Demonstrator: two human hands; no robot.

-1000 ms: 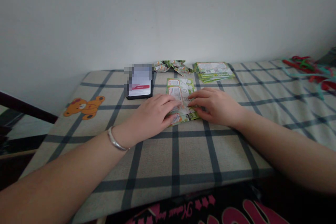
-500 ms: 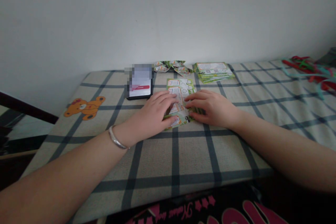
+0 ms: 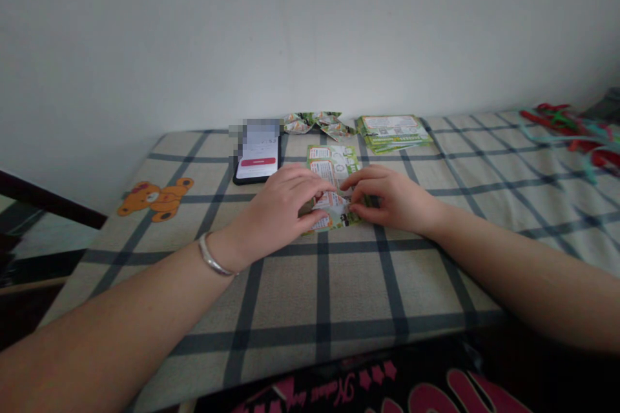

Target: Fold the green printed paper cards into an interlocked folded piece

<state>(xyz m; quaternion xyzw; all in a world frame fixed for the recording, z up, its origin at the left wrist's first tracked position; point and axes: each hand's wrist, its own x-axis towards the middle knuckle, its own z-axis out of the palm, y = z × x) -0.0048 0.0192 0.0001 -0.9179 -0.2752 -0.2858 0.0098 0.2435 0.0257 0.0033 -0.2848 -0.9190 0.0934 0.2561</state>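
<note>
A green and white printed leaflet (image 3: 334, 168) lies on the checked cloth (image 3: 320, 284) in front of me, its near part folded up. My left hand (image 3: 276, 213), with a silver bangle on the wrist, rests on the leaflet's left side and its fingers curl over the fold. My right hand (image 3: 392, 200) pinches the near right part of the same leaflet between thumb and fingers. The fingertips of both hands almost meet over the paper.
A phone (image 3: 258, 158) with a lit screen lies left of the leaflet. Folded paper shapes (image 3: 317, 121) and a stack of leaflets (image 3: 393, 131) sit by the wall. Red and green strips (image 3: 576, 129) lie far right. A bear print (image 3: 155, 197) marks the cloth's left.
Both hands have drawn closer together over the leaflet. The right hand went from lying flat to pinching, and the near part of the paper is folded up more.
</note>
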